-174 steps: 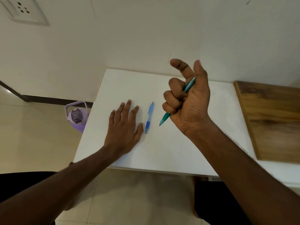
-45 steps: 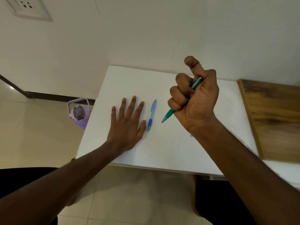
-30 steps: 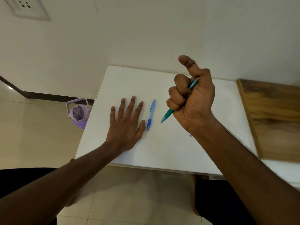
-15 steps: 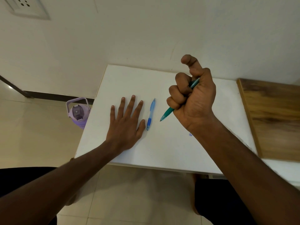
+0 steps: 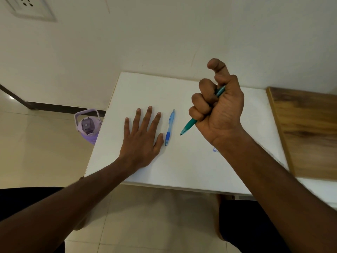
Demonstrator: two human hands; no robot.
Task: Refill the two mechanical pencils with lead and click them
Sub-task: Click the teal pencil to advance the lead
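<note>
My right hand (image 5: 218, 110) grips a teal mechanical pencil (image 5: 188, 126) in its fist above the white table (image 5: 191, 165). The pencil's tip points down and to the left. Its top end shows at the thumb side, and my thumb is raised and bent over that end. A blue mechanical pencil (image 5: 169, 127) lies on the table just right of my left hand (image 5: 142, 137). That hand lies flat on the table with fingers spread, its thumb close to the blue pencil's grip. A small bluish item (image 5: 214, 149) peeks out beside my right wrist, mostly hidden.
A wooden board (image 5: 306, 132) lies on the table's right side. A purple water bottle (image 5: 87, 126) stands on the tiled floor left of the table. The wall (image 5: 164, 33) runs right behind the table's far edge.
My right thumb has kept bending and lifting over the teal pencil's top end. The left hand and the blue pencil stay where they were.
</note>
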